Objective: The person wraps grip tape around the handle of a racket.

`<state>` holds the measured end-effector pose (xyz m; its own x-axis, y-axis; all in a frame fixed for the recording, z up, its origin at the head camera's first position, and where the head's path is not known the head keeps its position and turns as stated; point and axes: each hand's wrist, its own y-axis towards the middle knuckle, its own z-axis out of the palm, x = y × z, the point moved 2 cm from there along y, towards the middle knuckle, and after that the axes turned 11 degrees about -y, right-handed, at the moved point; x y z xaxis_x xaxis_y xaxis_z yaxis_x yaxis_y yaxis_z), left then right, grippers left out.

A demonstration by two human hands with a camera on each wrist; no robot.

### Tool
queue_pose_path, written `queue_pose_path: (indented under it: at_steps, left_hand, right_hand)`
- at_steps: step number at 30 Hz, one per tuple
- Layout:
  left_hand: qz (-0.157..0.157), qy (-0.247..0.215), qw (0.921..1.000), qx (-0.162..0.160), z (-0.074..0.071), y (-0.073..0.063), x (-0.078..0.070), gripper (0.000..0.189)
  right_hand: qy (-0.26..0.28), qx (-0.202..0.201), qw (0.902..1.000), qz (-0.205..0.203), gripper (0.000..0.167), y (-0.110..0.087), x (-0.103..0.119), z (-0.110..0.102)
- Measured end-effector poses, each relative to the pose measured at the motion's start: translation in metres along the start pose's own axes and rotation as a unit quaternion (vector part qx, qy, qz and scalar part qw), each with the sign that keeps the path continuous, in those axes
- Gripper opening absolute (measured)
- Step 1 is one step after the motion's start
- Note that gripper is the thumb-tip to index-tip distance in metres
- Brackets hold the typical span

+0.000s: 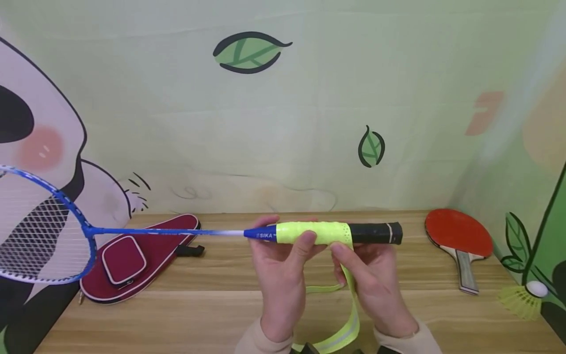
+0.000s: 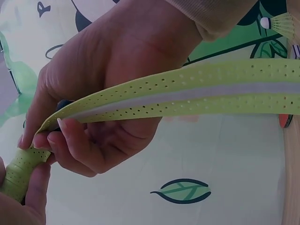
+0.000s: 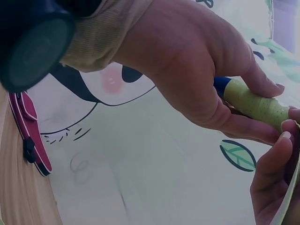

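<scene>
A blue badminton racket (image 1: 168,231) lies level across the head view, its strung head at the left. Neon yellow perforated grip tape (image 1: 318,227) covers the upper handle; the butt-side part of the handle (image 1: 373,233) is bare black. My left hand (image 1: 283,280) holds the wrapped part, thumb in front and fingers behind. Where the wrapping ends, my right hand (image 1: 378,282) pinches the tape against the handle. The loose tape tail (image 2: 187,93) runs from there, showing a pale centre stripe in the left wrist view. My right fingers behind the handle are partly hidden.
On the wooden table (image 1: 212,314), a dark red racket case (image 1: 163,255) lies at the left behind the racket. A red table tennis paddle (image 1: 460,233) lies at the right, with a yellow shuttlecock (image 1: 523,300) nearer the right edge. A printed cloth backdrop (image 1: 309,123) stands behind.
</scene>
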<state>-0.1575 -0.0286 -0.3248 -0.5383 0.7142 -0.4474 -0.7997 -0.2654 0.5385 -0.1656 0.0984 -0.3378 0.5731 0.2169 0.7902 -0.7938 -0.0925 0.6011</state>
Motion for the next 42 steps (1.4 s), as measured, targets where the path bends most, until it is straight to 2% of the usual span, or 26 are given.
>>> queue_pose_path:
  at_steps: [3,6,8,10,13,15,18,23,28,33,35,40,42]
  left_hand:
    - [-0.007,0.008,0.9999,-0.006,-0.001,0.0,0.0,0.049]
    - [-0.014,0.02,0.9997,-0.007,-0.003,0.001,0.0,0.051]
    - [-0.016,0.0,0.9998,0.013,-0.003,0.002,0.0,0.056]
    - [-0.013,-0.034,0.9981,0.049,-0.002,0.004,0.0,0.064]
    - [-0.009,-0.091,0.9898,0.11,0.001,0.005,0.001,0.076]
    - [-0.002,-0.097,0.9866,0.131,0.002,0.005,0.001,0.08]
    - [0.011,-0.075,0.9872,0.141,0.001,0.005,0.0,0.08]
    - [0.034,-0.034,0.9885,0.143,-0.001,0.005,0.0,0.076]
    - [0.041,-0.02,0.9901,0.133,-0.002,0.005,-0.001,0.071]
    - [0.035,-0.015,0.9918,0.122,-0.001,0.005,-0.002,0.067]
    - [0.033,-0.015,0.9922,0.119,-0.001,0.004,-0.002,0.066]
    - [0.015,-0.008,0.9958,0.09,-0.001,0.003,-0.003,0.064]
    - [0.004,-0.003,0.9973,0.073,-0.002,0.003,-0.003,0.063]
  right_hand:
    - [0.013,-0.001,0.9998,-0.018,0.02,0.0,0.0,0.0]
    - [0.018,-0.005,0.9997,-0.015,0.017,0.0,0.0,0.0]
    - [0.013,-0.01,0.9998,-0.005,0.016,0.0,0.0,0.0]
    - [0.007,-0.018,0.9998,0.008,0.015,0.0,0.0,0.001]
    - [-0.004,-0.027,0.9992,0.028,0.013,-0.001,0.0,0.001]
    - [-0.014,-0.027,0.9989,0.037,0.011,-0.001,0.001,0.0]
    - [-0.04,-0.012,0.9982,0.043,0.005,0.0,0.002,-0.001]
    - [-0.09,0.021,0.995,0.036,0.005,0.001,0.003,-0.005]
    - [-0.112,0.03,0.9932,0.015,0.012,0.002,0.002,-0.008]
    - [-0.112,0.014,0.9934,-0.02,0.016,0.002,-0.002,-0.009]
    - [-0.12,0.006,0.9925,-0.022,0.016,0.002,-0.003,-0.01]
    - [-0.135,-0.011,0.9903,-0.03,0.017,0.002,-0.003,-0.011]
    - [-0.128,-0.014,0.9906,-0.045,0.019,0.002,-0.004,-0.011]
